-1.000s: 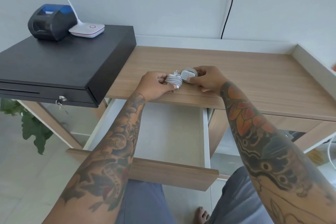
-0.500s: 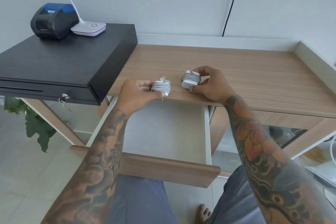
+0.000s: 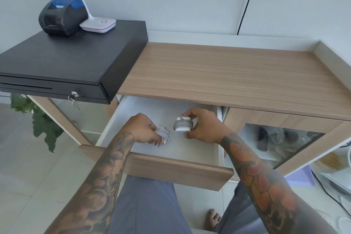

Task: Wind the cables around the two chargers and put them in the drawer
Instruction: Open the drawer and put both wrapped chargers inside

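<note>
Your left hand [image 3: 145,129] gripped one cable-wound charger [image 3: 162,134] and your right hand [image 3: 202,126] pinched the other charger [image 3: 183,125] between thumb and fingers, both held side by side, apart, inside the open drawer [image 3: 178,172] below the wooden desk [image 3: 228,74].

wood-grain drawer [image 3: 176,172], matt black cash box [image 3: 62,62]

Inside the open drawer [image 3: 190,150], below the desk [image 3: 228,74], the left charger [image 3: 162,133] sits just beside the right charger [image 3: 183,125]; a cash box [image 3: 66,62] lies on the desk's left end.
</note>
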